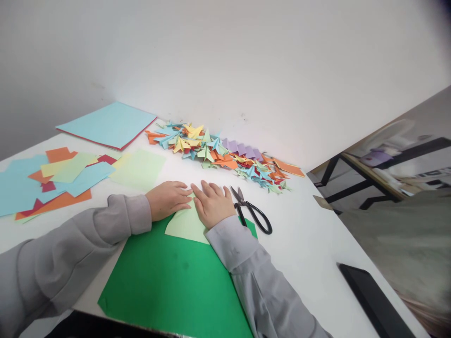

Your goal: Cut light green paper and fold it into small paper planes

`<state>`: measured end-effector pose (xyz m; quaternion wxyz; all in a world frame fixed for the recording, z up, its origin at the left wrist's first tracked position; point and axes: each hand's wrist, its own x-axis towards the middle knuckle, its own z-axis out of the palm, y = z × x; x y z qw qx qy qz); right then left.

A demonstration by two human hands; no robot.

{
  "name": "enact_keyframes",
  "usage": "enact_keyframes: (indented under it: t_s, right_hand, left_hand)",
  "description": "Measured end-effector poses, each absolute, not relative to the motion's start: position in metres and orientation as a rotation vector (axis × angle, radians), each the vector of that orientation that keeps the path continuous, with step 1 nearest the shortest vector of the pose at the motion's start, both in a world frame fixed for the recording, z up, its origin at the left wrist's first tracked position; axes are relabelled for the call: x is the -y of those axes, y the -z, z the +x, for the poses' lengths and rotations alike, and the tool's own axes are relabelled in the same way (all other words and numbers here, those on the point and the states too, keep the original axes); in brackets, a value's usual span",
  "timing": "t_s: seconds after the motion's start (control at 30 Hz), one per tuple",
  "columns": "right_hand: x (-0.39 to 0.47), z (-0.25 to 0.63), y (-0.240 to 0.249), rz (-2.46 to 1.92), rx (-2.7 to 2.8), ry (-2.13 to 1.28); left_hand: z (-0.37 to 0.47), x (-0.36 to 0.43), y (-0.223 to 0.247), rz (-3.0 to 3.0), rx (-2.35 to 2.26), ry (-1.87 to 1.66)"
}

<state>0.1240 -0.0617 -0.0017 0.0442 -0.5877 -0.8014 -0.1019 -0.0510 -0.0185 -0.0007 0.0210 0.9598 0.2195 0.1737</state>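
A pale green sheet of paper (186, 225) lies on a green mat (169, 277), its upper edges slanting in toward a point under my fingers. My left hand (169, 199) rests at the sheet's upper left, fingers stretched toward its tip. On the upper right side my right hand (213, 204) lies flat with the fingers spread, pressing the paper down. Part of the sheet is hidden beneath both hands. Just right of my right hand lies a pair of scissors (259, 216) with black handles, its blades slightly apart.
Folded paper pieces (214, 150) in several colours form a long heap by the wall. Loose coloured sheets (81, 173) overlap at the left, with a light blue stack (109, 124) behind. A black flat object (373, 300) lies near the white table's (303, 263) right edge.
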Motion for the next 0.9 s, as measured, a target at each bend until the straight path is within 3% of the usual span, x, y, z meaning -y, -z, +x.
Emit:
enact_keyframes:
  t_s: [0.9]
  right_hand:
    - [0.0604,0.1239,0.0042,-1.765,2.453,0.345]
  left_hand:
    - [-0.0483,0.0207,0.0008,3.094,-0.687,-0.471]
